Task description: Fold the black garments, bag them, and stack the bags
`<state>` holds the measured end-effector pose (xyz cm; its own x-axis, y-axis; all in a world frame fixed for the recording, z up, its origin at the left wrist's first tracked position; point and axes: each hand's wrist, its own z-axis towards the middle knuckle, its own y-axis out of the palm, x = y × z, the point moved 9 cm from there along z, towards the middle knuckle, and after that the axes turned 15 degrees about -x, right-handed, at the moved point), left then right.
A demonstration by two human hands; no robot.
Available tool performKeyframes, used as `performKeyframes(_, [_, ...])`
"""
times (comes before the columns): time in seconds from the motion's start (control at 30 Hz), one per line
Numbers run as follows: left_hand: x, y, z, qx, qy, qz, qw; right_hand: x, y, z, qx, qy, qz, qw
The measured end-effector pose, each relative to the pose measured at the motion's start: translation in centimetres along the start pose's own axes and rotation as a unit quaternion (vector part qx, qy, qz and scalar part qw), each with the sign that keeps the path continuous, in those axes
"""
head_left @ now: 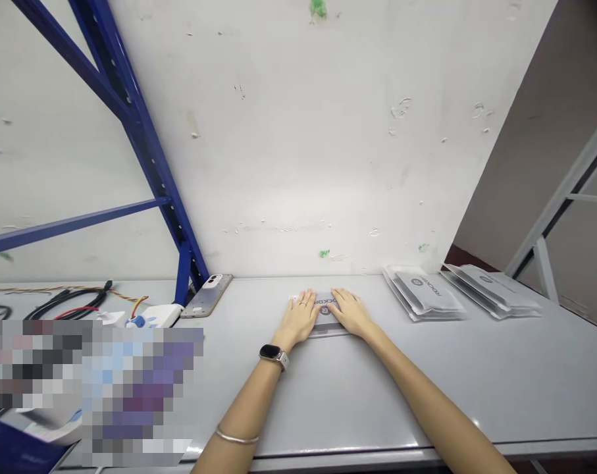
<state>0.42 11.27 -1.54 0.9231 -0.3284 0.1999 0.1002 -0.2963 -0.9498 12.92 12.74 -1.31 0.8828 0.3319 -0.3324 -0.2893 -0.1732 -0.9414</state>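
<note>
A printed pouch (325, 321) is lying on the grey table (347, 395), and the left hand (299, 319) and right hand (350, 314) are resting palm-down across its sides, flat and uncurled. 2 stacks of similar pouches (426, 293) are sitting to the right; a phone (208, 298) is lying left, beside a blue frame (147, 141).

I see a phone (209, 300) beside the blue frame (147, 141), dark cables (105, 288) further left, and a white wall (298, 151) (scuffed, green-flecked) behind.
</note>
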Motion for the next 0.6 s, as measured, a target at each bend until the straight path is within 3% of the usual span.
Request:
performKeyframes(0.13, [-3.5,-0.6,-0.7,-0.004,-0.072,0.021,0.997,1.7,-1.5,-0.7,0.002,0.020,0.044,0.999])
performKeyframes(0.27, [-6.4,-1.0,-1.3,-0.003,-0.134,0.003,0.991,4.2,-2.2,-1.4,-0.042,0.027,0.141,0.989])
performKeyframes(0.43, [-6.7,-1.1,-1.3,-0.008,-0.134,-0.043,0.990,4.5,-1.6,-2.5,-0.158,0.000,0.221,0.962])
performKeyframes(0.5, [-6.6,-1.2,-1.3,-0.010,-0.135,-0.049,0.990,4.4,-2.3,-3.0,-0.159,0.001,0.265,0.951])
performKeyframes(0.6, [-6.6,-1.2,-1.4,-0.011,-0.136,-0.047,0.990,5.7,-4.6,-4.3,-0.108,0.033,0.358,0.927])
